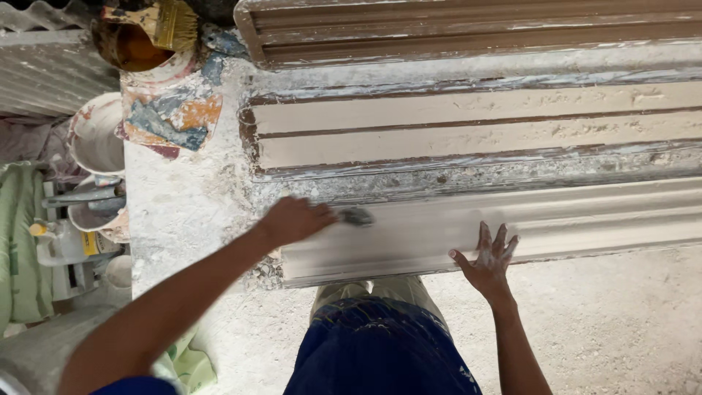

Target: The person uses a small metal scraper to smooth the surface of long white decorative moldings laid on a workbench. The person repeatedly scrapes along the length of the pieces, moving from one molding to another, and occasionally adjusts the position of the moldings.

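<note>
The left hand (pixel 295 219) curls shut around a small grey scraper (pixel 356 215), fingers pressed together on its handle, and holds the blade against the top of the near moulding (pixel 585 219). The blade looks blurred, so its exact shape cannot be told.

The right hand (pixel 488 257) lies flat on the same moulding, fingers spread wide and dusted white, palm at the lower edge of the strip. The 2 hands sit well apart along the moulding, the scraper to the left of the open hand.

The near moulding is a long pale strip running from the middle of the view out past the right edge, resting on the front of a rough, plaster-crusted table (pixel 183 212). Behind it lie 2 more mouldings: a middle one (pixel 475 124) with cream faces and brown grooves, and a far one (pixel 468 29) in brown streaked with white.

At the table's far left corner stands a tin (pixel 128 47) of brownish liquid with a yellow-bristled brush (pixel 164 22) resting across it, beside paint smears of orange and blue. Left of the table sit white buckets (pixel 99 135) and a green sack (pixel 22 241). The person's blue clothing (pixel 380 351) shows below, above a dusty floor (pixel 621 322).
</note>
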